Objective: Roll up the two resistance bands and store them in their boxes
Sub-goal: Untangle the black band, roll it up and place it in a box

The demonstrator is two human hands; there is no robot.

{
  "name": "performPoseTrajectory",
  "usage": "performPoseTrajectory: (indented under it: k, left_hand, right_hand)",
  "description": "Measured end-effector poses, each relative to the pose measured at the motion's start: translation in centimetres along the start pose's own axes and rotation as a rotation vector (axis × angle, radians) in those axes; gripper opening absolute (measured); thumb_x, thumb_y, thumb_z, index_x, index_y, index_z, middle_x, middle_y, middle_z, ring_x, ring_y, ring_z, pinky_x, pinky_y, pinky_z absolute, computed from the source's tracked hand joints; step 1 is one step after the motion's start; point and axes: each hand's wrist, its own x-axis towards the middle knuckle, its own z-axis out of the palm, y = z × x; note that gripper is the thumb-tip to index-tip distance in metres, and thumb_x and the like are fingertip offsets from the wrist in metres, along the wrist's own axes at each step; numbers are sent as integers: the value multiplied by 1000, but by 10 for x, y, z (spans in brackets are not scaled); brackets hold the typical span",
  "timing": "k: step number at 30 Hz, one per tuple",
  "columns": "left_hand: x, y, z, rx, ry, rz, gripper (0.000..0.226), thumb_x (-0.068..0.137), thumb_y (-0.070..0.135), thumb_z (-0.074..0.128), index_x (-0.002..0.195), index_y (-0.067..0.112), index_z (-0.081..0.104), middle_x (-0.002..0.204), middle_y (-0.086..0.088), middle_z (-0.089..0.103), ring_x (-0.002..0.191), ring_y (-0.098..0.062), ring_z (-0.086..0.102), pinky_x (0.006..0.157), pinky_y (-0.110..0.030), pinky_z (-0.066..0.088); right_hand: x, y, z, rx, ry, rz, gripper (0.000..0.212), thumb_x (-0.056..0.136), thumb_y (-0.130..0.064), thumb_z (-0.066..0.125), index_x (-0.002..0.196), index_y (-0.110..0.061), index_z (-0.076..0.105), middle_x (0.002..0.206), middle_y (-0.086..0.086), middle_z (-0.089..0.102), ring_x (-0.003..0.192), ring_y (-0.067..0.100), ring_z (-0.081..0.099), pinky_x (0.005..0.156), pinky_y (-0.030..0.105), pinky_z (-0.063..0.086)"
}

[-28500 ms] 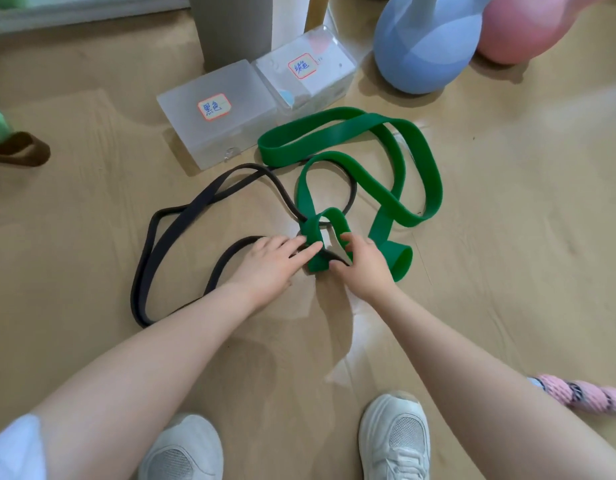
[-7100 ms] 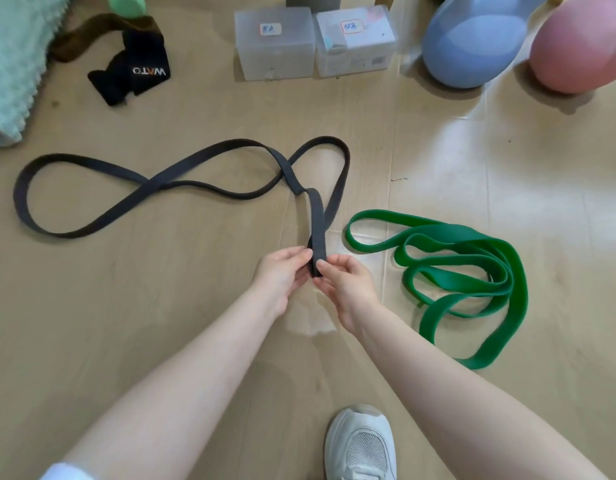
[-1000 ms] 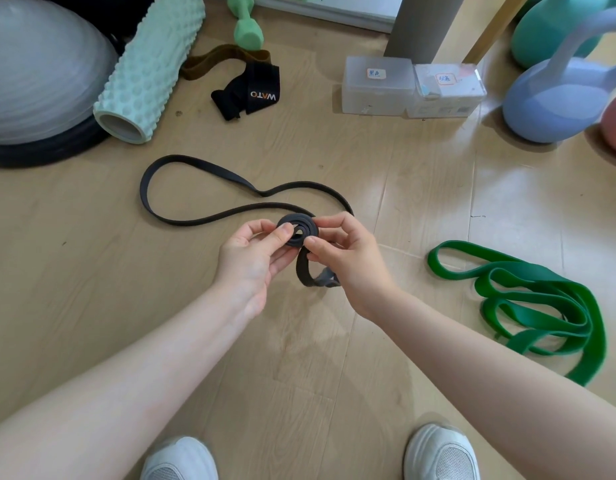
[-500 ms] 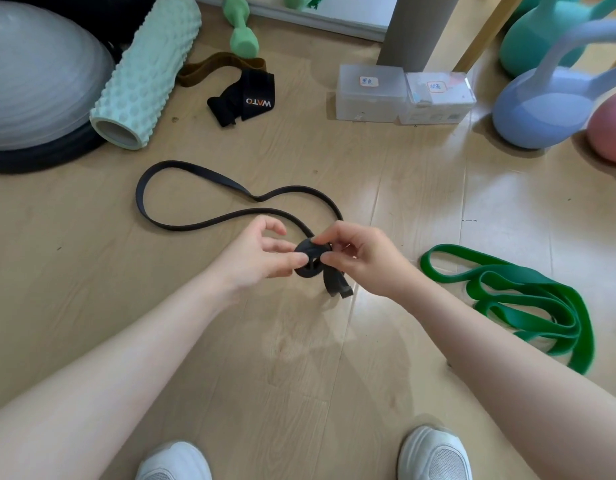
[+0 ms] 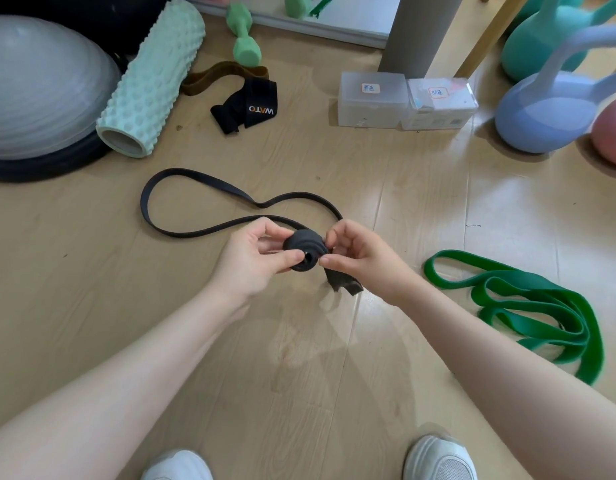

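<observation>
Black rubber resistance band (image 5: pixel 195 233) is part-rolled: coil pinched between left hand (image 5: pixel 254 261) and right hand (image 5: pixel 362 258), both clamped on it, loose loop trailing on the floor beyond the left hand. Coil looks coned, so square the layers and keep tension each turn. Green flat rubber band (image 5: pixel 528 306) lies unrolled right of the right hand. Two frosted plastic boxes (image 5: pixel 403 98) sit well beyond both hands.

Both hands (image 5: pixel 251 259) (image 5: pixel 360 259) pinch the black band (image 5: pixel 304 249) (partly rolled) above the floor.
</observation>
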Motion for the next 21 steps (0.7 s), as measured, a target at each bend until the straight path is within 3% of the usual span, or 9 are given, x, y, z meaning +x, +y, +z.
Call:
performPoseTrajectory:
  k: [4,9,12,15,18,21]
  left_hand:
    - [3,4,6,-286,105,-91,18,82,-4,62,90,10,56,85,-6,71,75,-13,70,67,-24,57]
    - [3,3,5,-386,20,-223,25,86,-1,58,108,10,59,94,-3,71,81,-10,70,72,-21,57]
    - [1,3,5,-385,18,-248,20,85,0,59,104,8,61,89,-4,71,77,-9,70,69,-20,57]
    - [0,1,4,-306,24,-265,16,84,0,60,96,10,62,90,-6,70,81,-14,68,69,-21,58]
    - [1,4,-2,-84,-107,-302,16,82,2,64,93,12,58,97,-10,69,91,-20,66,82,-31,55]
    - [5,9,-5,126,-225,-281,21,79,7,70,97,11,60,101,-12,70,93,-18,66,87,-32,52]
  right_hand:
    - [-2,-8,29,240,321,-8,24,84,-8,64,92,-28,53,92,-1,63,68,17,49,60,25,46]
    - [-3,-10,29,216,327,2,20,84,-7,65,85,-25,57,95,5,65,66,14,53,60,20,48]
    - [-4,-8,31,248,288,5,17,84,-6,64,83,-21,55,90,4,66,68,14,53,60,21,47]
    - [-3,-5,27,176,262,8,16,85,-6,63,81,-18,53,81,6,66,68,19,53,60,26,46]
    - [-4,-4,15,9,184,-12,19,86,-3,61,79,-19,53,80,22,63,65,21,52,61,30,47]
    - [-4,-10,-3,-216,77,-58,22,85,-4,61,78,-24,54,69,5,62,59,11,50,60,25,45]
